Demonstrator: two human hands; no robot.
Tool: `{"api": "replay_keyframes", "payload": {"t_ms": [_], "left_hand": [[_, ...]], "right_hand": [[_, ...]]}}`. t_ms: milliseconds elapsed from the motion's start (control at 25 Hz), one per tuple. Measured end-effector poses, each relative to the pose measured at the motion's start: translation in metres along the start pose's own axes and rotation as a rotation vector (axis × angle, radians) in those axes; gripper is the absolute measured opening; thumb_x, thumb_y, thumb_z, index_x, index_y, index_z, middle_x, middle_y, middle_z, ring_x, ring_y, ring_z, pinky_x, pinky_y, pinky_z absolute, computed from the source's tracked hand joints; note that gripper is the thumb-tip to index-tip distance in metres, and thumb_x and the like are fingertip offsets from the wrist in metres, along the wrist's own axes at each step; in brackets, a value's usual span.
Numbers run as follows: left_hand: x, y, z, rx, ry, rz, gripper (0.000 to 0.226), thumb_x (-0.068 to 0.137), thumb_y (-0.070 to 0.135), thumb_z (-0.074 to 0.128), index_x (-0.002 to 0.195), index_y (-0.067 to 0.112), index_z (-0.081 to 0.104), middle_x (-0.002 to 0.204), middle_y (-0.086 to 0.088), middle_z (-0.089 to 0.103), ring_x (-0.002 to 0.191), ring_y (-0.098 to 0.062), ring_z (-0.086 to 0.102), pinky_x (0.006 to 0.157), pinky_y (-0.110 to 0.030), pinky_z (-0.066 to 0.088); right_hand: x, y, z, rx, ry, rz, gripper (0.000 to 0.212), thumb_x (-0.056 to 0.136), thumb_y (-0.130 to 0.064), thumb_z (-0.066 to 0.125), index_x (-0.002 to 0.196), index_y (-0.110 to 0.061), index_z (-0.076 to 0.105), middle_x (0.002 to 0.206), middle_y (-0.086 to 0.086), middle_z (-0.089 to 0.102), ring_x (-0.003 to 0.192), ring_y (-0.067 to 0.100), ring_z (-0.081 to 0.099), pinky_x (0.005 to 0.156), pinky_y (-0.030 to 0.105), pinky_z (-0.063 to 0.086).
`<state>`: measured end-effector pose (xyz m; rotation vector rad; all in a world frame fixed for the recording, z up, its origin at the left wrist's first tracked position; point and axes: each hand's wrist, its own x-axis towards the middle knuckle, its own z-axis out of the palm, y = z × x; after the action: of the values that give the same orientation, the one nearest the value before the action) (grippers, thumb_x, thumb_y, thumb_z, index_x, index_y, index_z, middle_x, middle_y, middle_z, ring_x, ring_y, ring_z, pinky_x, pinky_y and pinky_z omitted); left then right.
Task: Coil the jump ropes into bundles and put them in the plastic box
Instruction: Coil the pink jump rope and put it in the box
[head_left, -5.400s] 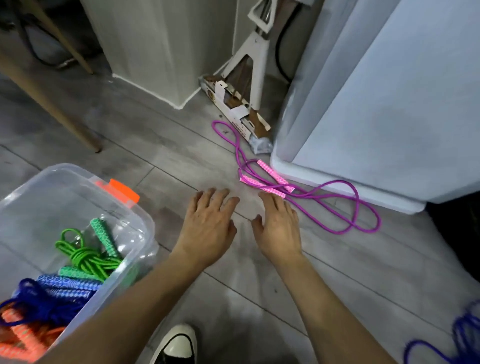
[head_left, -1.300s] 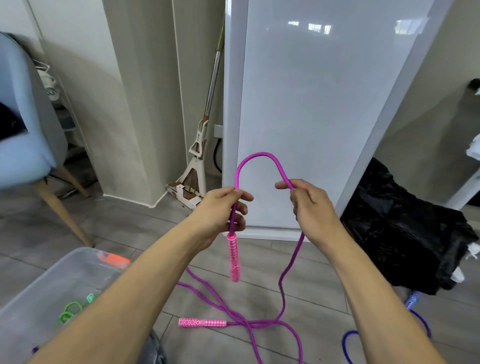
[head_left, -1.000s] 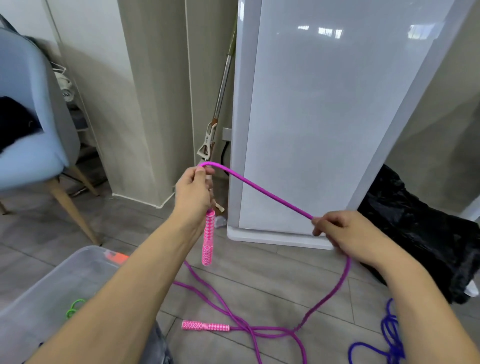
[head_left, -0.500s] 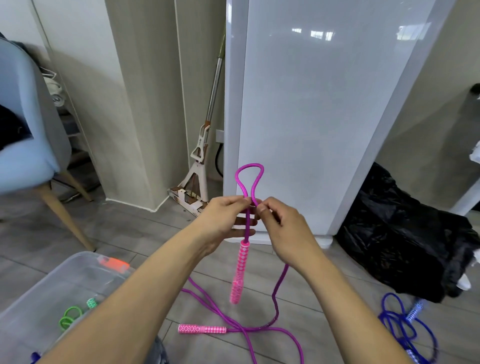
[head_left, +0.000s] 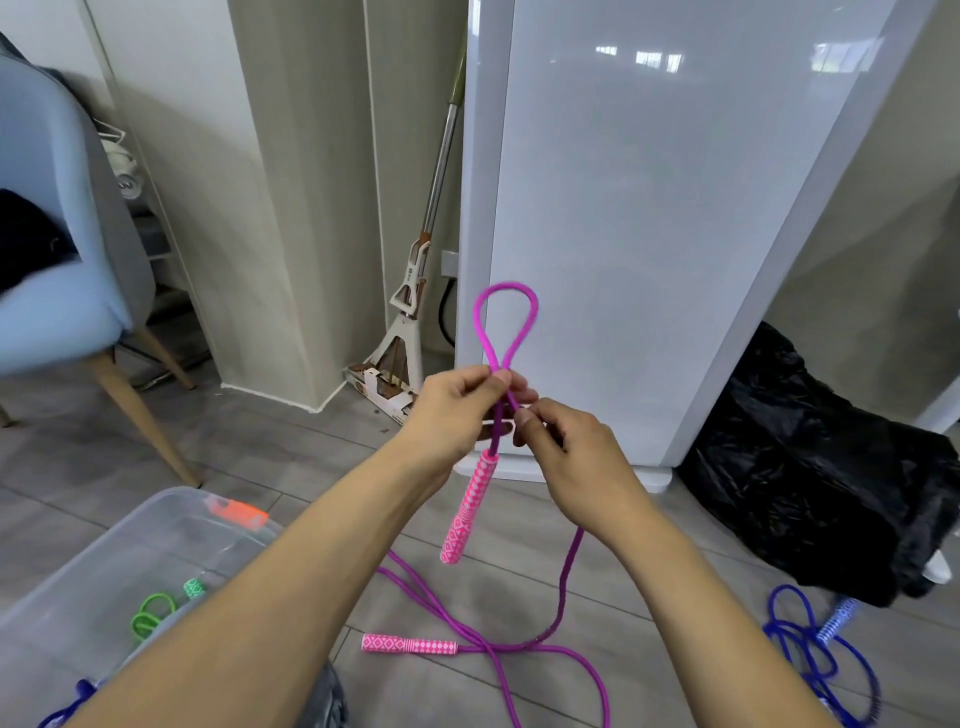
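My left hand (head_left: 452, 415) pinches the purple jump rope (head_left: 506, 322) where a small loop crosses, and the loop stands up above my fingers. One pink handle (head_left: 466, 509) hangs below that hand. My right hand (head_left: 576, 462) grips the same rope just beside it, and the cord drops from there to the floor. The second pink handle (head_left: 408, 644) lies on the floor among loose purple cord. The clear plastic box (head_left: 130, 551) with an orange latch sits at lower left, with a green rope (head_left: 156, 613) inside.
A blue jump rope (head_left: 821, 644) lies on the floor at lower right, next to a black bag (head_left: 831, 467). A white appliance (head_left: 649, 234) stands straight ahead with a mop (head_left: 410, 312) leaning beside it. A blue chair (head_left: 57, 260) with wooden legs is at left.
Both hands and the loop have barely moved over the last half second. A second ago my hands were apart with the rope stretched between them; they came together and formed the small loop.
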<state>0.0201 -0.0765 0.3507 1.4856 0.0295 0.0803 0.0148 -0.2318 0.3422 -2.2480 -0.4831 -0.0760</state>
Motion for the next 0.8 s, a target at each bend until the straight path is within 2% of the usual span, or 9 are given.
{"api": "replay_keyframes", "payload": {"t_ms": [80,160,320,440,520,600,680,800], "left_hand": [[0.010,0.006,-0.014,-0.105,0.161,0.013,0.024,0.105,0.016,0.045,0.104,0.002,0.064,0.095,-0.014,0.077,0.090,-0.027,0.074,0.088,-0.044,0.058],[0.015,0.011,-0.028,-0.200,0.289,0.011,0.024,0.106,0.014,0.042,0.108,-0.001,0.061,0.097,-0.018,0.075,0.084,-0.024,0.075,0.083,-0.039,0.061],[0.016,0.017,-0.040,-0.348,0.419,0.019,0.024,0.106,0.012,0.040,0.105,-0.003,0.058,0.089,-0.018,0.072,0.072,-0.023,0.074,0.075,-0.035,0.063],[0.025,0.019,-0.060,-0.423,0.587,0.058,0.022,0.106,0.012,0.039,0.099,0.002,0.057,0.088,-0.018,0.071,0.071,-0.024,0.073,0.070,-0.034,0.062],[0.028,0.014,-0.069,-0.389,0.648,0.044,0.022,0.107,0.013,0.039,0.100,0.002,0.057,0.088,-0.017,0.070,0.069,-0.024,0.072,0.066,-0.032,0.061],[0.025,0.011,-0.062,-0.242,0.566,0.010,0.023,0.106,0.014,0.041,0.104,-0.001,0.059,0.088,-0.017,0.070,0.069,-0.024,0.072,0.067,-0.034,0.061],[0.017,0.008,-0.042,-0.067,0.353,-0.004,0.023,0.106,0.013,0.042,0.104,-0.002,0.060,0.088,-0.017,0.072,0.069,-0.025,0.072,0.067,-0.037,0.062],[0.003,0.005,-0.012,0.195,0.054,0.050,0.022,0.106,0.014,0.042,0.102,0.003,0.061,0.090,-0.014,0.074,0.075,-0.026,0.074,0.072,-0.041,0.062]], "right_hand": [[-0.001,0.003,-0.006,0.074,-0.143,0.010,0.031,0.104,-0.036,0.045,0.082,-0.027,0.065,0.056,-0.009,0.050,0.051,0.011,0.044,0.057,0.029,0.038],[-0.004,0.007,-0.018,0.153,-0.314,0.063,0.031,0.105,-0.030,0.046,0.088,-0.021,0.071,0.060,0.000,0.048,0.051,0.017,0.048,0.058,0.029,0.042],[-0.006,0.028,-0.052,0.144,-0.523,0.283,0.035,0.106,-0.021,0.046,0.096,-0.004,0.075,0.064,0.003,0.057,0.056,0.019,0.059,0.060,0.027,0.050],[-0.010,0.053,-0.075,0.002,-0.561,0.482,0.036,0.104,-0.025,0.050,0.088,-0.003,0.073,0.061,0.005,0.058,0.052,0.020,0.058,0.057,0.030,0.049],[-0.010,0.065,-0.083,-0.113,-0.484,0.469,0.034,0.102,-0.029,0.055,0.082,-0.006,0.071,0.056,0.003,0.054,0.047,0.018,0.053,0.052,0.027,0.043],[-0.008,0.059,-0.082,-0.118,-0.347,0.324,0.028,0.099,-0.027,0.058,0.080,-0.013,0.072,0.054,0.003,0.051,0.048,0.017,0.046,0.052,0.027,0.037],[-0.006,0.038,-0.071,-0.008,-0.239,0.163,0.024,0.099,-0.028,0.059,0.081,-0.019,0.073,0.056,0.004,0.047,0.052,0.017,0.041,0.054,0.027,0.033],[-0.003,0.010,-0.049,0.170,-0.214,0.033,0.023,0.100,-0.029,0.058,0.084,-0.020,0.072,0.057,0.004,0.042,0.054,0.018,0.034,0.053,0.027,0.030]]}}
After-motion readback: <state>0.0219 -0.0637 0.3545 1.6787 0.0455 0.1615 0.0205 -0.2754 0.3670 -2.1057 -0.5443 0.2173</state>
